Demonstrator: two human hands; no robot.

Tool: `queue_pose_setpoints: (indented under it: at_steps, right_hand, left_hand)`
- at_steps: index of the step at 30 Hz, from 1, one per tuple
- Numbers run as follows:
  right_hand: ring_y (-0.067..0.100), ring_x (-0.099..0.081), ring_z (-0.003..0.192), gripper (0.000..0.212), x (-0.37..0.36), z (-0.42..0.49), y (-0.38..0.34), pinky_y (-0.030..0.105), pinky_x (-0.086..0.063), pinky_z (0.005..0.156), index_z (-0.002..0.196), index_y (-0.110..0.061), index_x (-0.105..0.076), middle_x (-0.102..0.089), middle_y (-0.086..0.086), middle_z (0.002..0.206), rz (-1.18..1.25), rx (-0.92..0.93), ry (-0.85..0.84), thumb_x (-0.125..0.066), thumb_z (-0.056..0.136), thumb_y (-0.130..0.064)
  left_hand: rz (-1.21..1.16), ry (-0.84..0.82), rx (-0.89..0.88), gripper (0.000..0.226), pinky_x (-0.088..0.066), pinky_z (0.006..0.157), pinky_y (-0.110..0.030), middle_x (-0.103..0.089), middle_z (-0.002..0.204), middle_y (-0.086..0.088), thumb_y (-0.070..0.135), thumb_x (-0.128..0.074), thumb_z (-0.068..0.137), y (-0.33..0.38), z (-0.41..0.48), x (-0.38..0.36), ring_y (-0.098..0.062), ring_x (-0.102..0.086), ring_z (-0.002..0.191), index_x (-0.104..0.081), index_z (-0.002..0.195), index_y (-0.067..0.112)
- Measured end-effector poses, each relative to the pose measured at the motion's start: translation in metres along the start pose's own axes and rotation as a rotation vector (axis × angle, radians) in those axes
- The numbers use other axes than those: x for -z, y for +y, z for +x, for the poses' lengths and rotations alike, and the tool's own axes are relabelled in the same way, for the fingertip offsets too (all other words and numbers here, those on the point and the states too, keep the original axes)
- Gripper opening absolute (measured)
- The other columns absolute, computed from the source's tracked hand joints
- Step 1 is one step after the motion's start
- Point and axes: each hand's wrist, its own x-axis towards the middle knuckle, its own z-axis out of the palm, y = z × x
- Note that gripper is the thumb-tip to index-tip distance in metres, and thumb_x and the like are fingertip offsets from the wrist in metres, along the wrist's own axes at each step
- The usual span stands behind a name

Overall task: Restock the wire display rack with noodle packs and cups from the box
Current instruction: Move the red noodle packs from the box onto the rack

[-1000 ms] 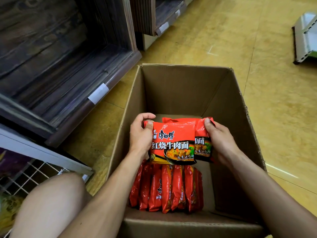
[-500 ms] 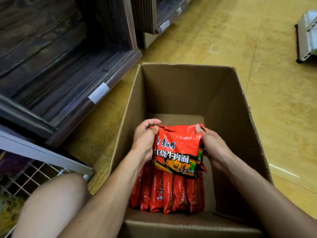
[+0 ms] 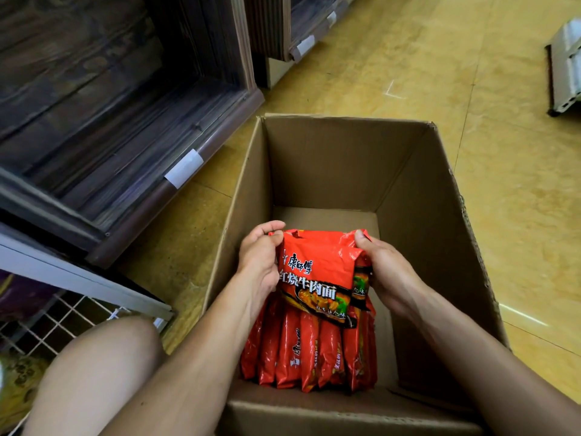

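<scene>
Hands: left hand (image 3: 261, 262) and right hand (image 3: 382, 272) pinch opposite top corners of red plastic noodle packs (image 3: 317, 272), apparently two, inside brown cardboard box (image 3: 330, 158), just above the standing row (image 3: 301, 350). Handling: square the edges, grip both together, lift straight toward white wire display rack (image 3: 63, 322), leftward.

Free over the far half of the box (image 3: 327, 165), down to bare cardboard. Blocked nearer by upright noodle packs (image 3: 311, 350). Hemmed by 4 walls; perhaps a gap along the right.
</scene>
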Motion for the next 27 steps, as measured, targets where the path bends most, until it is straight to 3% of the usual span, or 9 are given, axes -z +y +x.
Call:
queue_pose_setpoints:
  at_steps: [4, 6, 9, 12, 14, 16, 19, 24, 27]
  right_hand:
    - [0.008, -0.072, 0.074, 0.035, -0.004, -0.004, 0.001, 0.019, -0.053, 0.061, 0.118, -0.012, -0.067, -0.076, 0.005, 0.091, 0.018, -0.03, -0.007, -0.041, 0.108, -0.034]
    - [0.007, -0.073, 0.088, 0.043, -0.006, -0.003, 0.004, 0.023, -0.053, 0.074, 0.127, -0.015, -0.064, -0.077, 0.002, 0.103, -0.014, -0.039, -0.02, -0.043, 0.105, -0.045]
    - [0.014, -0.065, 0.118, 0.076, -0.006, -0.003, 0.006, 0.036, -0.045, 0.105, 0.137, -0.02, -0.059, -0.07, 0.001, 0.127, -0.067, -0.048, -0.107, -0.04, 0.086, -0.073]
    - [0.004, -0.067, 0.111, 0.075, -0.005, -0.006, 0.004, 0.024, -0.049, 0.088, 0.126, -0.031, -0.062, -0.072, -0.008, 0.12, -0.135, 0.016, -0.208, -0.034, 0.079, -0.082]
    - [0.003, -0.07, 0.105, 0.077, -0.004, -0.008, 0.003, 0.021, -0.052, 0.083, 0.127, -0.033, -0.059, -0.073, -0.009, 0.117, -0.197, 0.077, -0.234, -0.052, 0.071, -0.086]
    - [0.008, -0.071, 0.104, 0.083, -0.006, -0.007, 0.005, 0.024, -0.056, 0.081, 0.137, -0.03, -0.052, -0.069, -0.004, 0.122, -0.255, 0.103, -0.19, -0.076, 0.068, -0.069]
    - [0.014, -0.073, 0.099, 0.06, -0.007, -0.006, 0.007, 0.026, -0.058, 0.079, 0.139, -0.027, -0.05, -0.069, 0.0, 0.118, -0.286, 0.111, -0.104, -0.073, 0.085, -0.041]
    - [0.017, -0.076, 0.09, 0.031, -0.001, 0.001, 0.007, 0.033, -0.059, 0.081, 0.126, -0.022, -0.059, -0.078, 0.004, 0.098, -0.205, 0.093, 0.006, -0.058, 0.1, -0.037]
    - [0.017, -0.077, 0.086, 0.029, 0.004, 0.003, 0.008, 0.034, -0.058, 0.079, 0.123, -0.02, -0.059, -0.079, 0.003, 0.093, -0.179, 0.088, 0.051, -0.055, 0.101, -0.039]
  left_hand:
    - [-0.017, 0.065, 0.052, 0.029, -0.05, 0.043, -0.019, -0.061, 0.073, -0.013, -0.009, -0.045, 0.1, -0.001, 0.002, 0.001, -0.016, -0.056, 0.057, -0.064, 0.087, 0.01]
    - [-0.008, 0.091, 0.061, 0.029, -0.049, 0.042, -0.018, -0.062, 0.073, -0.012, -0.008, -0.046, 0.1, -0.001, 0.003, 0.001, -0.015, -0.057, 0.055, -0.064, 0.086, 0.01]
    - [0.009, 0.115, 0.062, 0.03, -0.05, 0.044, -0.018, -0.063, 0.074, -0.012, -0.009, -0.047, 0.099, -0.002, 0.004, 0.002, -0.014, -0.058, 0.054, -0.065, 0.084, 0.011]
    - [0.008, 0.124, 0.075, 0.03, -0.052, 0.045, -0.019, -0.064, 0.076, -0.013, -0.009, -0.047, 0.099, -0.003, 0.005, 0.002, -0.017, -0.058, 0.059, -0.065, 0.084, 0.01]
    - [0.006, 0.127, 0.078, 0.03, -0.051, 0.043, -0.019, -0.064, 0.075, -0.013, -0.009, -0.047, 0.098, -0.003, 0.005, 0.001, -0.018, -0.058, 0.059, -0.064, 0.083, 0.01]
    - [0.018, 0.13, 0.084, 0.03, -0.05, 0.043, -0.019, -0.065, 0.068, -0.01, -0.01, -0.048, 0.098, -0.004, 0.004, 0.001, -0.015, -0.059, 0.053, -0.064, 0.083, 0.011]
    - [0.017, 0.109, 0.103, 0.029, -0.049, 0.04, -0.018, -0.066, 0.052, -0.005, -0.01, -0.047, 0.098, -0.006, 0.003, 0.001, -0.009, -0.058, 0.038, -0.063, 0.084, 0.01]
    - [0.023, 0.058, 0.123, 0.023, -0.048, 0.042, -0.018, -0.063, 0.074, -0.01, -0.006, -0.053, 0.098, -0.007, 0.003, -0.002, -0.014, -0.059, 0.052, -0.063, 0.089, 0.012]
    - [0.013, 0.021, 0.12, 0.017, -0.047, 0.039, -0.018, -0.065, 0.076, -0.01, -0.003, -0.057, 0.097, -0.007, 0.001, -0.006, -0.008, -0.062, 0.044, -0.063, 0.093, 0.012]
